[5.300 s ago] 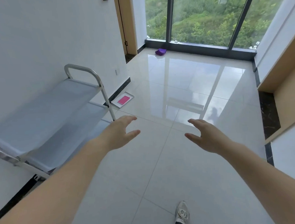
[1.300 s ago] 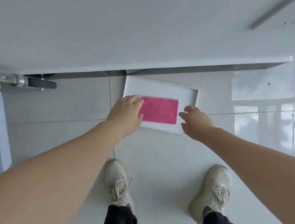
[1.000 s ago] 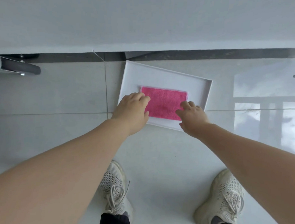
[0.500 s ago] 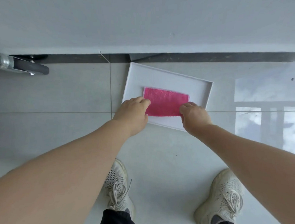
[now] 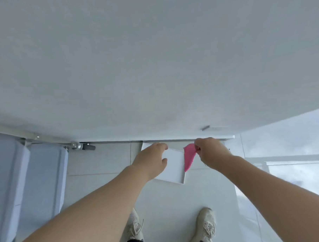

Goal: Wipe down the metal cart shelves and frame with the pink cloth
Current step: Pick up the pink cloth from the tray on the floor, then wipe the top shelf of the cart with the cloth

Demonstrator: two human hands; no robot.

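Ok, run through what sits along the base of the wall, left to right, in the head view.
cart shelves → caster wheel → left hand → pink cloth → right hand, pinching it.

A plain indoor room is suggested by a white wall (image 5: 152, 66), glossy pale floor tiles (image 5: 96, 160) in which window light is mirrored, and a wheeled metal cart (image 5: 40, 173).

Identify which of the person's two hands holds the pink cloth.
The right hand: it pinches the pink cloth, which hangs down. The left hand, over the white tray, has no cloth.
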